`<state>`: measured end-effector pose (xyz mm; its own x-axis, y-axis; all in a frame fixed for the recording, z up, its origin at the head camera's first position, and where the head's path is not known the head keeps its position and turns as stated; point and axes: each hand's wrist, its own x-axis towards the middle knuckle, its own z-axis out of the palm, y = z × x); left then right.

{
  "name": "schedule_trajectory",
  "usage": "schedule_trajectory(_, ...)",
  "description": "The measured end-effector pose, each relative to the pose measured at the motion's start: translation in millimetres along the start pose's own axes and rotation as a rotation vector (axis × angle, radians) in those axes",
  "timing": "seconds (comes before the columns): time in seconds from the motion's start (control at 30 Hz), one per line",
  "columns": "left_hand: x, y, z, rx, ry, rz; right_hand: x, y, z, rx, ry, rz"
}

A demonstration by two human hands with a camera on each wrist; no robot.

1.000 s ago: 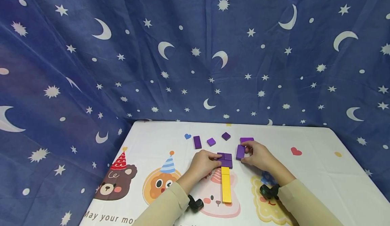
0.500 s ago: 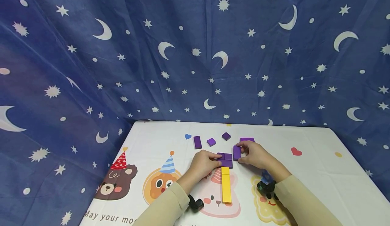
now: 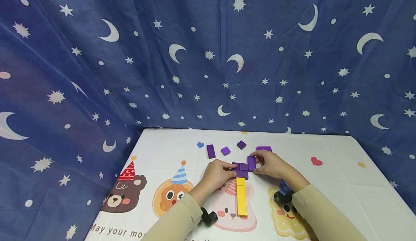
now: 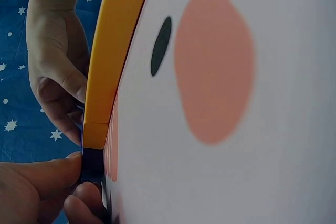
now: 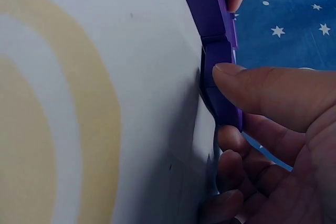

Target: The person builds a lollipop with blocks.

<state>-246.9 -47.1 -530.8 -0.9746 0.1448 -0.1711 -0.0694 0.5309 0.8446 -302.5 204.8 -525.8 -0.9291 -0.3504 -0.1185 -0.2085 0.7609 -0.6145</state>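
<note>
In the head view, several purple blocks lie joined in a flat cluster above a column of yellow blocks. My left hand holds the cluster's left side between thumb and fingers. An upright purple block stands against the cluster's right side, pinched at its near and far ends by my right hand. The right wrist view shows the thumb of my right hand on a purple block. In the left wrist view, fingertips of my left hand touch the dark block below the yellow one.
Behind the cluster lie a dark purple rectangle, a small light purple block and a small dark one. Another purple block lies just beyond my right hand. A printed white cloth covers the table; a blue curtain hangs behind.
My right hand has moved left with its purple block, closing the gap to the cluster. My left hand has stayed in place on the cluster.
</note>
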Motion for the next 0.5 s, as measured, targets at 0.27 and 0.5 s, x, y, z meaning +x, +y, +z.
schedule_trajectory(0.27,1.5,-0.1,0.4,-0.013,0.001,-0.009,1.1,-2.3,-1.2,-0.008,-0.007,-0.017)
schedule_trajectory(0.5,1.3,-0.3,0.2,-0.01,0.0,-0.01,1.0,-2.9,-1.0,-0.012,-0.012,-0.027)
